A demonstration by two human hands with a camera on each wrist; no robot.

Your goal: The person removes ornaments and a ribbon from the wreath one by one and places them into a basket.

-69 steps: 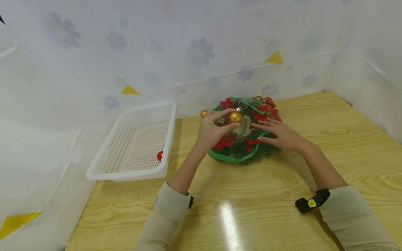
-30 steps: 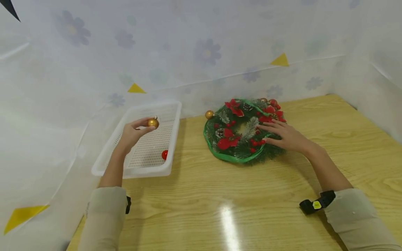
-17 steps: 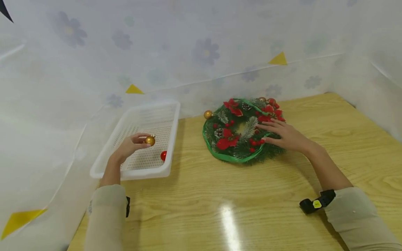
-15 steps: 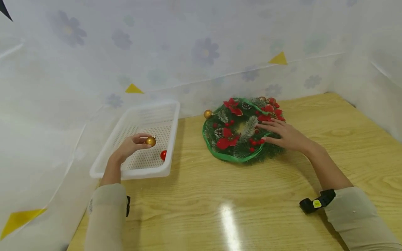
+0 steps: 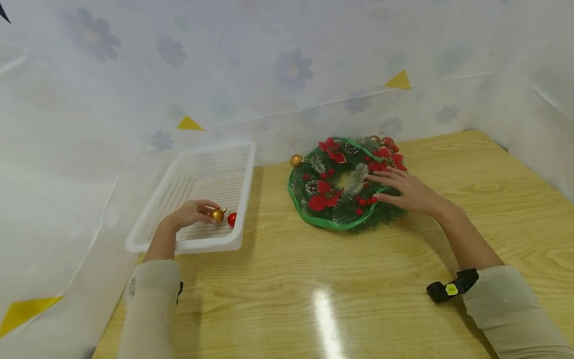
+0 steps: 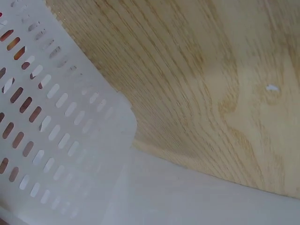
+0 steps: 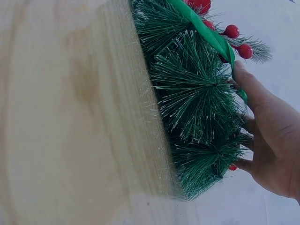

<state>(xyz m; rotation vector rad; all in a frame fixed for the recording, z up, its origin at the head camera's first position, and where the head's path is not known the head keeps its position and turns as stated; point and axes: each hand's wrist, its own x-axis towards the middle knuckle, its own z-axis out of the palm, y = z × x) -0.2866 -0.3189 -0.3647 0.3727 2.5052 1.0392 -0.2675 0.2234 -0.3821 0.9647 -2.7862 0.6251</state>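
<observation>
- Pinching a gold bauble [image 5: 217, 215] between the thumb and fingers of the left hand [image 5: 190, 214], low inside the white basket [image 5: 207, 245].
- Sitting there just beside a red ball [image 5: 231, 220] near the basket's right wall (touching or slightly apart, cannot tell).
- Resting the right hand [image 5: 410, 192], loose and with fingers spread, on the right side of a wreath [image 5: 343, 212], thumb close to the red berries [image 5: 362, 201] and green ribbon [image 5: 329, 224].
- Decorated, on that wreath, with red flowers [image 5: 324, 197], pine cones [image 5: 311, 187] and frosted sprigs [image 5: 356, 180].
- Sticking out at its far left edge with another gold ball [image 5: 296, 160].
- Lying flat on a wood-grain table [image 5: 278, 284], well apart from the basket.
- Backed by a pale flower-printed sheet [image 5: 251, 65] with yellow triangles [image 5: 399, 80].
</observation>
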